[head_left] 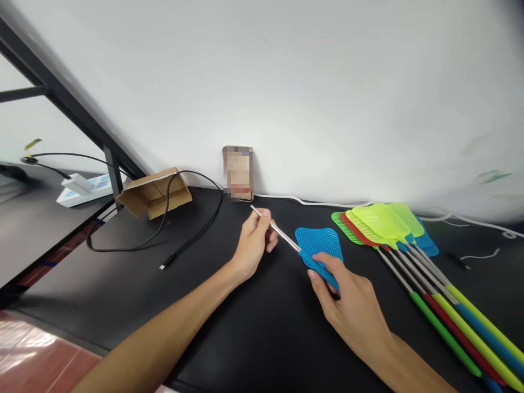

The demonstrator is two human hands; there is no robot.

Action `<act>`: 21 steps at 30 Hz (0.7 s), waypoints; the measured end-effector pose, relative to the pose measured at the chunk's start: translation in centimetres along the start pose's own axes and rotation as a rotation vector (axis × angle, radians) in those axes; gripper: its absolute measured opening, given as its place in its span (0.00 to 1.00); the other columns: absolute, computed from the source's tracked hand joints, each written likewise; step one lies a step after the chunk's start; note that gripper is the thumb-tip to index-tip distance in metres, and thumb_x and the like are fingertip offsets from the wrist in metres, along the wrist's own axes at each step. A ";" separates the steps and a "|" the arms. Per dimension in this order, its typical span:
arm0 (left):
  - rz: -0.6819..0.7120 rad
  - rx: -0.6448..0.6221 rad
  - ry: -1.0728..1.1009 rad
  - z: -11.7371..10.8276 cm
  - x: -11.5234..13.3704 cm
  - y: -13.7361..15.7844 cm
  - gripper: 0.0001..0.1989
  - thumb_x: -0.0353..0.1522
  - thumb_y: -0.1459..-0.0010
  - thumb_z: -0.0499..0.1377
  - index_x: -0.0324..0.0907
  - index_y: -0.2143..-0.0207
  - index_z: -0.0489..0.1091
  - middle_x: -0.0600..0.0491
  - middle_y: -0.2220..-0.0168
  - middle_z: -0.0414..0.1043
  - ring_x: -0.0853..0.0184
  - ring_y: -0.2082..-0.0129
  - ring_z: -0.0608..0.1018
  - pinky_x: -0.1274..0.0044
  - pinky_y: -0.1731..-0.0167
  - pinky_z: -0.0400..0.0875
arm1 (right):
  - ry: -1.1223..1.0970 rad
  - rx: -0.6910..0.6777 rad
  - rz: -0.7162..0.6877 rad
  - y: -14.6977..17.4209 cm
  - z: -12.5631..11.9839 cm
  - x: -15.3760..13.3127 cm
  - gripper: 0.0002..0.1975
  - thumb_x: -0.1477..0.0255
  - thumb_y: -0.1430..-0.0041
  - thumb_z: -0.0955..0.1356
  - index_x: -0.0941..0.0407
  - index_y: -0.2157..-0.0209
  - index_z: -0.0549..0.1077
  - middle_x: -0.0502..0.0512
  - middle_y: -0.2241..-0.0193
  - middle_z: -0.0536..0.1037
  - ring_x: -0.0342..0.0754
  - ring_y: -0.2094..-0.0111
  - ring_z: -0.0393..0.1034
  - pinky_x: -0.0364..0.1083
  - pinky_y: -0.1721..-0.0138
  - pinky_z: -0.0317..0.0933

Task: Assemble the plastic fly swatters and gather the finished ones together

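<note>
Between my hands slants a fly swatter handle [305, 257], a thin metal rod with a blue grip. My left hand [252, 243] pinches the rod near its bare upper tip. My right hand [354, 300] is closed around the blue grip at the lower end. Just behind the grip, a blue mesh swatter head [318, 241] lies on the black table [262, 338], partly covered by the grip and my right fingers. The rod's free tip points away from this head. To the right lies a fanned pile of fly swatters [426, 273] in green, red, yellow and blue.
An open cardboard box [158, 194] and a black cable [204, 226] lie at the left. A blurred phone-like object [238, 173] leans on the white wall [286, 98]. A white cord [323, 203] runs along the wall. A power strip [92, 191] sits beyond the black frame [77, 114].
</note>
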State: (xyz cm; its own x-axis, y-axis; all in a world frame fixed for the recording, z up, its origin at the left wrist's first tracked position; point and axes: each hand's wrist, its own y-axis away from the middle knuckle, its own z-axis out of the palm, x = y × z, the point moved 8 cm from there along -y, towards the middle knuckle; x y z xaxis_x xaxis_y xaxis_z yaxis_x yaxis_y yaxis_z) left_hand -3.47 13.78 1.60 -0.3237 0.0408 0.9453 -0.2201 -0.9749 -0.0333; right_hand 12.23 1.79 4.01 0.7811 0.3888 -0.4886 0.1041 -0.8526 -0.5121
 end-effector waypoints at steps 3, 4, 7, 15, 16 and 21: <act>-0.019 -0.128 -0.045 1.5 -0.7 0.8 0.18 0.47 0.31 0.55 0.43 0.65 0.60 0.61 0.78 0.65 0.76 0.84 0.64 0.81 0.79 0.57 | 0.018 0.027 -0.021 0.0 -0.2 0.0 0.08 0.71 0.29 0.66 0.54 0.51 0.71 0.50 0.71 0.80 0.44 0.77 0.74 0.43 0.75 0.62; -0.025 -0.169 -0.045 1.9 -0.8 1.1 0.18 0.47 0.30 0.55 0.42 0.64 0.61 0.61 0.78 0.66 0.76 0.83 0.65 0.80 0.78 0.58 | 0.024 0.036 -0.025 0.0 -0.3 0.0 0.07 0.71 0.29 0.66 0.54 0.52 0.71 0.50 0.72 0.80 0.45 0.77 0.74 0.43 0.75 0.62; -0.023 -0.260 -0.046 2.6 -1.1 1.5 0.18 0.47 0.30 0.55 0.41 0.63 0.64 0.59 0.76 0.67 0.75 0.82 0.66 0.79 0.75 0.61 | 0.025 0.050 -0.057 0.0 -0.4 -0.1 0.05 0.72 0.29 0.66 0.54 0.53 0.71 0.50 0.72 0.80 0.46 0.75 0.76 0.44 0.73 0.64; 0.011 -0.345 -0.116 2.8 -1.1 1.8 0.20 0.49 0.30 0.53 0.41 0.63 0.64 0.60 0.78 0.65 0.75 0.83 0.64 0.78 0.75 0.60 | -0.135 -0.019 0.005 0.5 0.2 -0.6 0.03 0.72 0.28 0.64 0.54 0.56 0.69 0.47 0.76 0.75 0.41 0.82 0.64 0.43 0.76 0.58; 0.016 -0.359 -0.118 2.9 -1.0 1.8 0.19 0.48 0.30 0.52 0.41 0.63 0.64 0.59 0.77 0.66 0.75 0.82 0.64 0.78 0.75 0.60 | -0.218 -0.054 0.077 0.6 0.5 -0.2 0.03 0.70 0.28 0.63 0.54 0.57 0.68 0.46 0.76 0.74 0.41 0.82 0.64 0.43 0.76 0.57; -0.002 -0.374 -0.117 3.2 -1.1 1.9 0.18 0.46 0.28 0.51 0.41 0.64 0.63 0.58 0.74 0.67 0.75 0.82 0.65 0.78 0.77 0.59 | -0.709 -0.253 0.421 1.4 3.2 1.0 0.12 0.60 0.26 0.60 0.51 0.64 0.61 0.41 0.82 0.64 0.41 0.82 0.57 0.41 0.80 0.52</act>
State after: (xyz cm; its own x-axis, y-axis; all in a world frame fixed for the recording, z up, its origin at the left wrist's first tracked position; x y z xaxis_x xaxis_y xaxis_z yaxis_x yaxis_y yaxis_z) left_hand -0.59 11.15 1.52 -0.2204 -0.0041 0.9754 -0.5477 -0.8269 -0.1272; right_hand 11.24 2.10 0.56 0.2256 0.0775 -0.9711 0.0926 -0.9940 -0.0578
